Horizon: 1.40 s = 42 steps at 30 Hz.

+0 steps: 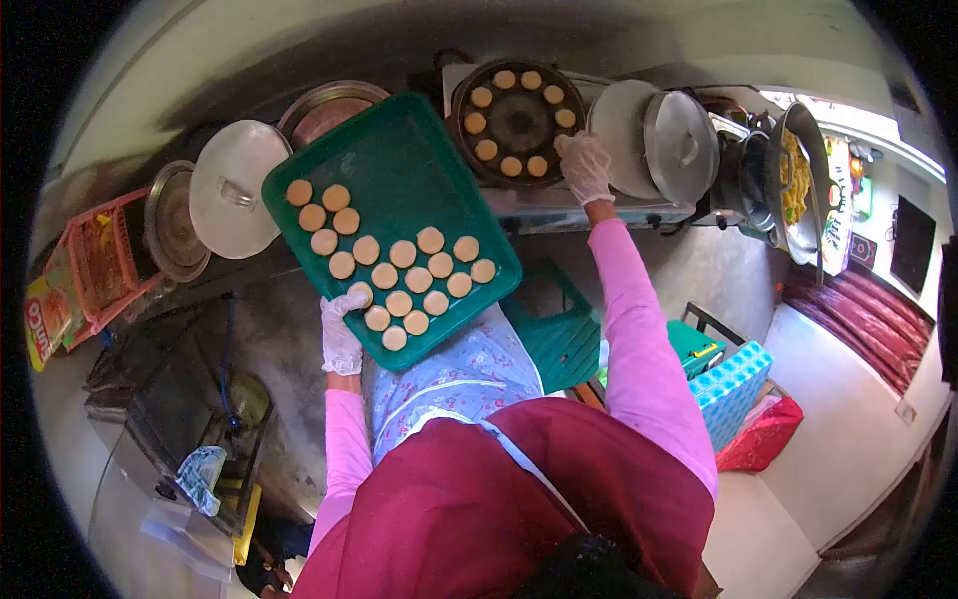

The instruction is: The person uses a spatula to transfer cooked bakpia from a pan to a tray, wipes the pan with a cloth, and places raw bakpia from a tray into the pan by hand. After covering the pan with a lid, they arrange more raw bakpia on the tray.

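Observation:
A green tray (389,150) tilts in front of my body, its lower part covered with several round pale dough pieces (402,253). Gloved in clear plastic, my left hand (342,329) grips the tray's lower left edge, thumb over the rim beside a dough piece. My right hand (585,165), also gloved, is at the right edge of a round dark pan (521,122), its fingers pressed together by a dough piece that they partly cover. Several more dough pieces (505,79) lie in a ring around the pan.
Metal lids (683,148) stand right of the pan, and another lid (238,190) is left of the tray. A wok (804,180) with yellow food is at the far right. A red basket (105,265) sits at the left. Below are a green stool (554,329) and a blue box (731,394).

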Motion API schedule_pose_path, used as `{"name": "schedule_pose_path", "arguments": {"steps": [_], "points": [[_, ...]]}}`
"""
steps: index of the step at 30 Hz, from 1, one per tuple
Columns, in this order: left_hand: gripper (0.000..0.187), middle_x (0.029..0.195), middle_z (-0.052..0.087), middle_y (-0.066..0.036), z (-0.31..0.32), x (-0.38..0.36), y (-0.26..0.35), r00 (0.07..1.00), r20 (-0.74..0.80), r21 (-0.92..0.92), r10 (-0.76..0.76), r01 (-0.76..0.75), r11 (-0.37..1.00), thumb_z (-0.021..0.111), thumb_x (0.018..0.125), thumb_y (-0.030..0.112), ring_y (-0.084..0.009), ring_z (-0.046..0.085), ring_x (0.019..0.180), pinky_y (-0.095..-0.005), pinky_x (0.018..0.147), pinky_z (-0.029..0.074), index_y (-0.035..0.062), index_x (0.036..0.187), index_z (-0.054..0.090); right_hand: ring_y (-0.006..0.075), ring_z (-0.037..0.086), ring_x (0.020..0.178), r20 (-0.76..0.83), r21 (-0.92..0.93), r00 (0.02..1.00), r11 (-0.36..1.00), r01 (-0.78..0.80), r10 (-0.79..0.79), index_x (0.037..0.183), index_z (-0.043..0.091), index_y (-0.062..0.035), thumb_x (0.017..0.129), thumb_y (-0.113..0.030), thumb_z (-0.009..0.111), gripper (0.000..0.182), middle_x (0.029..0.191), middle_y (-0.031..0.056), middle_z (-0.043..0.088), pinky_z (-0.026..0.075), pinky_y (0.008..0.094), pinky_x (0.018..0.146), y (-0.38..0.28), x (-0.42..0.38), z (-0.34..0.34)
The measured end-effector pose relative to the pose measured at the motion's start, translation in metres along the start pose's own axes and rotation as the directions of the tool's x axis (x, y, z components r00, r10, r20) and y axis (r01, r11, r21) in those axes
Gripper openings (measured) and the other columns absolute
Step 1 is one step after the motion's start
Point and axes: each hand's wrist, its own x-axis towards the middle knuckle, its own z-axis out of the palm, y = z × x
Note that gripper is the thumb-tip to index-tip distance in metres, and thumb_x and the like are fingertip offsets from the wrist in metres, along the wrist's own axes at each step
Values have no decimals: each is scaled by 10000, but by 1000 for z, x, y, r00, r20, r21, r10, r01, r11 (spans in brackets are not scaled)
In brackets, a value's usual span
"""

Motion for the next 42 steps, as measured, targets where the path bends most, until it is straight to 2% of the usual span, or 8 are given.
{"name": "schedule_pose_path", "arguments": {"steps": [5,11,17,21,25,32,35,42], "points": [[586,1157,642,-96,1,1,3,1000,0,7,-9,9,1000,682,666,75,-270,654,1039,-406,932,554,25,1238,563,305,650,971,412,56,911,998,-35,9,1203,585,-104,839,-170,613,371,1173,164,627,522,426,749,-6,27,-37],[599,1178,641,-102,5,0,6,1000,18,10,13,-13,1000,680,678,74,-269,654,1052,-394,934,554,13,1260,553,316,643,949,381,117,924,989,-89,38,1113,627,-118,846,-175,607,273,1026,139,637,513,466,745,-2,31,-44],[612,1202,638,-110,11,-4,11,1000,18,-6,-2,2,1000,683,689,86,-267,653,1061,-388,941,550,-1,1279,543,326,650,860,-228,297,974,953,61,9,928,660,-104,899,-188,573,124,861,117,646,522,450,675,-19,19,-34],[611,1194,638,-112,26,-8,20,1000,14,-15,19,-19,1000,682,691,93,-269,653,1062,-393,945,550,-1,1278,542,301,634,925,241,287,970,952,-110,39,955,692,-117,887,-229,611,154,865,96,658,509,458,781,-73,35,-91],[604,1189,636,-105,3,7,9,1000,18,22,4,-4,1000,673,687,90,-274,649,1064,-400,953,547,15,1273,547,329,633,952,-16,472,1000,882,1,8,1056,704,-103,832,-247,688,266,921,119,676,526,451,792,-83,15,-41],[606,1188,631,-88,8,2,13,999,35,-22,23,-22,1000,665,678,78,-275,643,1073,-410,960,543,37,1272,553,345,617,1042,335,472,940,853,-222,60,1103,709,-66,831,-290,699,353,1044,155,691,494,440,902,-109,43,-47],[598,1182,631,-84,5,2,10,999,17,-7,29,-29,1000,663,680,75,-269,645,1065,-407,951,545,36,1266,554,361,627,987,93,577,990,804,-141,106,1007,720,-68,789,-246,682,284,957,152,689,519,454,818,-106,38,-40],[563,1156,635,-76,-10,10,2,999,-31,1,30,-30,1000,665,684,76,-253,648,1038,-398,934,545,32,1236,564,335,646,927,334,356,941,918,-175,50,992,732,-113,832,-251,661,223,961,122,699,541,431,787,-78,23,-58]]}}
